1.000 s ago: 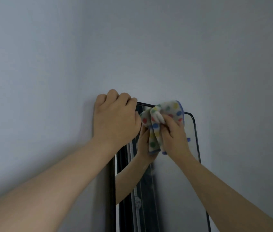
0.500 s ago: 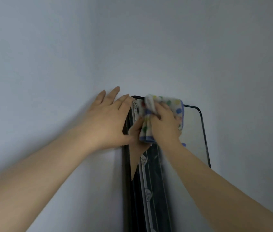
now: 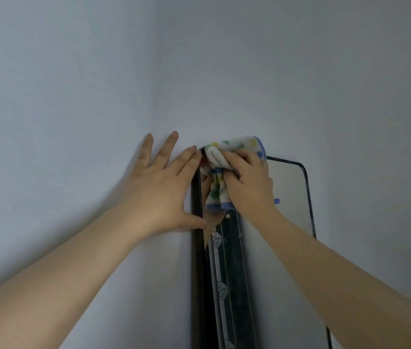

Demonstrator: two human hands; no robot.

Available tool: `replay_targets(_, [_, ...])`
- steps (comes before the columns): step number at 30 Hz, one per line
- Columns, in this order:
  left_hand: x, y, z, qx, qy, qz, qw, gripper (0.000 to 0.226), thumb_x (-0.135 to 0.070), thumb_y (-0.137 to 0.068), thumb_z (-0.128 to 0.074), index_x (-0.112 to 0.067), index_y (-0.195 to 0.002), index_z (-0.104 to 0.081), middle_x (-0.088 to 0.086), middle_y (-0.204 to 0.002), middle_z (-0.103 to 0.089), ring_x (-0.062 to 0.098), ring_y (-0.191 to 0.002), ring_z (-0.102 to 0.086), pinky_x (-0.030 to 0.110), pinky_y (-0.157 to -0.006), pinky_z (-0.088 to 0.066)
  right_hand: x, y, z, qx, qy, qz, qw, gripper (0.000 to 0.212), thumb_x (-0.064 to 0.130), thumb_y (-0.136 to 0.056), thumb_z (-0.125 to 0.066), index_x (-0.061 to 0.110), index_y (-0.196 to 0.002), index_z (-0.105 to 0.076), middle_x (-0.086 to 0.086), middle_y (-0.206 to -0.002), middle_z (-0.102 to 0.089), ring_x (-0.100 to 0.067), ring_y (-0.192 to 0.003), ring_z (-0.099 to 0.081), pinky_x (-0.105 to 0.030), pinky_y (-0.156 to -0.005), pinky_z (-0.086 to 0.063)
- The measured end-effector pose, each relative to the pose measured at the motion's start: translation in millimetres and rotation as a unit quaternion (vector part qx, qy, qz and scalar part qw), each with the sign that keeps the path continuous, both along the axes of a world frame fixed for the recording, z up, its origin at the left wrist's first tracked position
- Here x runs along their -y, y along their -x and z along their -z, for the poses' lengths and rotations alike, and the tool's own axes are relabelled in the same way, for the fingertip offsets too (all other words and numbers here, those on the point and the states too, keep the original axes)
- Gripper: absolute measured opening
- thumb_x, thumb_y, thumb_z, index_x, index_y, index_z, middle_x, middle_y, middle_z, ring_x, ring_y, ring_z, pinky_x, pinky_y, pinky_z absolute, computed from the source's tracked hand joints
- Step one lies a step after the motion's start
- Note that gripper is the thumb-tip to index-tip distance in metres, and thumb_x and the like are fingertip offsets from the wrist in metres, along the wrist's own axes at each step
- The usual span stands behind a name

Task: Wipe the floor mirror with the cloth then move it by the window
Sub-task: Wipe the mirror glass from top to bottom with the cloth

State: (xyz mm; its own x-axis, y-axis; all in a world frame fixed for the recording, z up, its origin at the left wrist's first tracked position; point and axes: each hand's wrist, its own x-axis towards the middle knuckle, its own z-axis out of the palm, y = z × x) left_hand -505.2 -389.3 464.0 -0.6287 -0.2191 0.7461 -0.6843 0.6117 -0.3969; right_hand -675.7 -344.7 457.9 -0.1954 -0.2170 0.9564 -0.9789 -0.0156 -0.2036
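Your right hand [image 3: 248,185] grips the bunched cloth [image 3: 227,170], fingers curled round it, at the top left corner of the floor mirror [image 3: 290,195] — which stands in the wall [image 3: 73,96] corner. Your left hand [image 3: 159,190] lies flat, fingers straight, thumb on the frame's left edge.

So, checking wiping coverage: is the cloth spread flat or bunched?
Bunched: the cloth shows crumpled folds where the right hand grips it against the mirror.

The pale wall [image 3: 73,96] backs the black-framed mirror [image 3: 290,197], just right of the left hand [image 3: 156,197] spread flat on it.
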Motion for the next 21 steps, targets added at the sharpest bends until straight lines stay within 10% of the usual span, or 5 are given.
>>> replay_targets(16, [2, 3, 10, 0.005, 0.007, 0.001, 1.0, 0.124, -0.084, -0.058, -0.041, -0.014, -0.144, 0.016, -0.003, -0.156, 0.011, 0.019, -0.138, 0.028, 0.051, -0.105, 0.027, -9, 9, 65, -0.145, -0.015, -0.008, 0.989, 0.046, 0.024, -0.079, -0.036, 0.035, -0.121, -0.051, -0.01, -0.118, -0.055, -0.02, -0.107, -0.034, -0.043, -0.079, -0.037])
replay_targets(21, [0, 2, 13, 0.004, 0.009, 0.009, 1.0, 0.125, -0.085, -0.056, -0.039, -0.014, -0.144, 0.015, -0.003, -0.156, 0.012, 0.014, -0.136, 0.029, 0.05, -0.106, 0.025, -2, -2, 37, 0.026, 0.012, -0.022, 0.999, 0.046, 0.027, -0.082, -0.036, 0.027, -0.123, -0.058, -0.004, -0.126, -0.049, -0.023, -0.117, -0.034, -0.045, -0.092, -0.037])
